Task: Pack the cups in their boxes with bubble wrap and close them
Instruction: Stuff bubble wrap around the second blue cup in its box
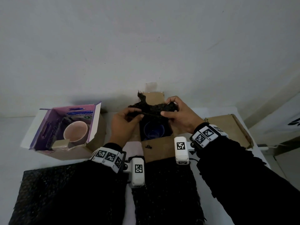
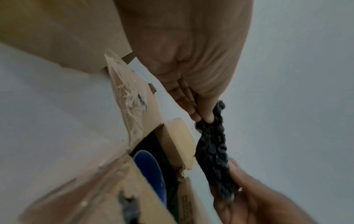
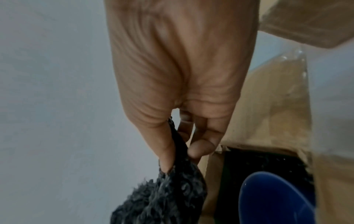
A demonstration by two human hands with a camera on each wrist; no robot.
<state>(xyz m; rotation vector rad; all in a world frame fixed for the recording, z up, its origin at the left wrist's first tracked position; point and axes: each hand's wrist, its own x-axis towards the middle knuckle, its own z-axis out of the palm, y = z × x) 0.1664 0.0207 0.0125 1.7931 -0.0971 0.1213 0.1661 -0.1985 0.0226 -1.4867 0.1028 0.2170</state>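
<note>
A blue cup [image 1: 153,131] stands inside an open brown cardboard box [image 1: 159,149] lined with dark wrap, at the table's middle. Above its opening, both hands stretch a small piece of black bubble wrap [image 1: 151,109]. My left hand [image 1: 125,121] pinches its left end and my right hand [image 1: 178,114] pinches its right end. The left wrist view shows the black wrap [image 2: 212,151] pinched between thumb and fingers, with the blue cup [image 2: 149,169] below. In the right wrist view the wrap [image 3: 166,194] hangs from the pinch beside the blue cup [image 3: 273,200]. A pink cup [image 1: 76,131] sits in an open purple box [image 1: 53,127] at left.
Large sheets of black bubble wrap [image 1: 65,192] lie on the white table [image 1: 9,135] in front, under my forearms. A flat cardboard piece [image 1: 230,127] lies at the right. A pale wall rises just behind the boxes.
</note>
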